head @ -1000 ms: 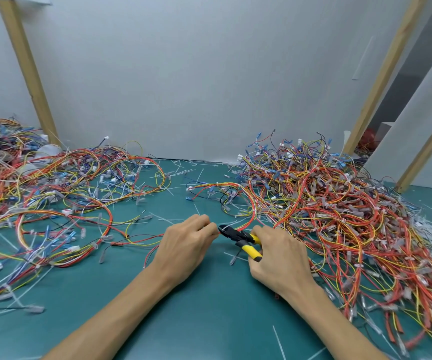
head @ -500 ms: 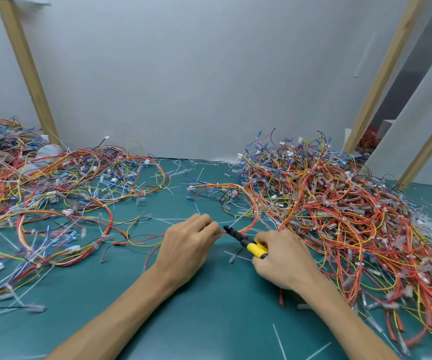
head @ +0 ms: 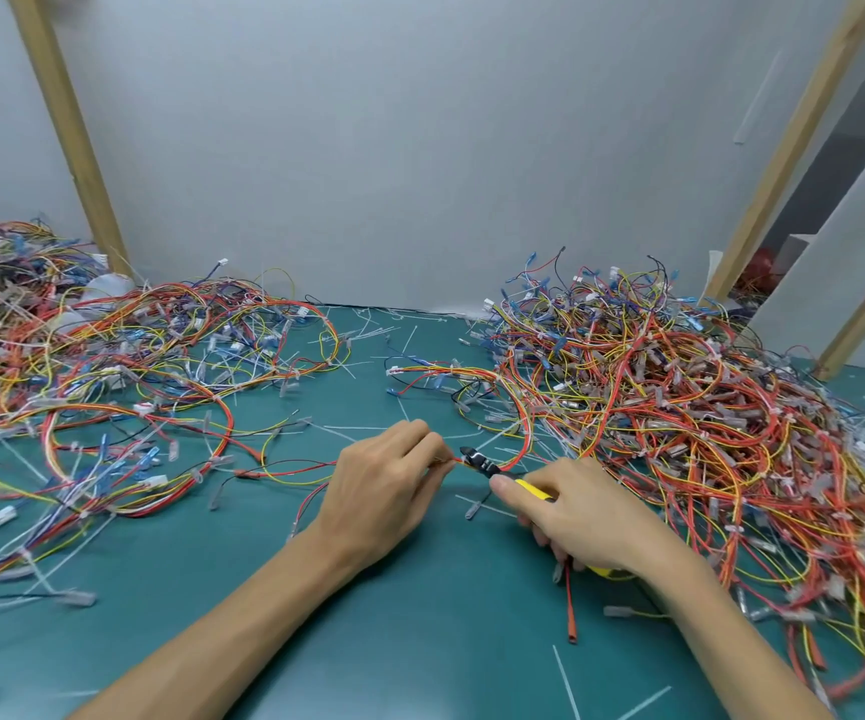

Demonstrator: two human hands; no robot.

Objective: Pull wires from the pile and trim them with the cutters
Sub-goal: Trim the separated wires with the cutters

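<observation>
On the mat (head: 420, 641), trimming: pinching a red wire (head: 523, 449) with the left hand (head: 383, 491), gripping cutters (head: 479, 464) with the right hand (head: 586, 506); next likely needing a clean squeeze.

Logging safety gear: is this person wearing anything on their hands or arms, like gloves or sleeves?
No. The left hand and right hand are bare, no gloves or rings visible. Both forearms show no sleeve, watch or band up to the frame edge.

wire pile (head: 679, 407) right, cutters (head: 487, 466) left
</observation>
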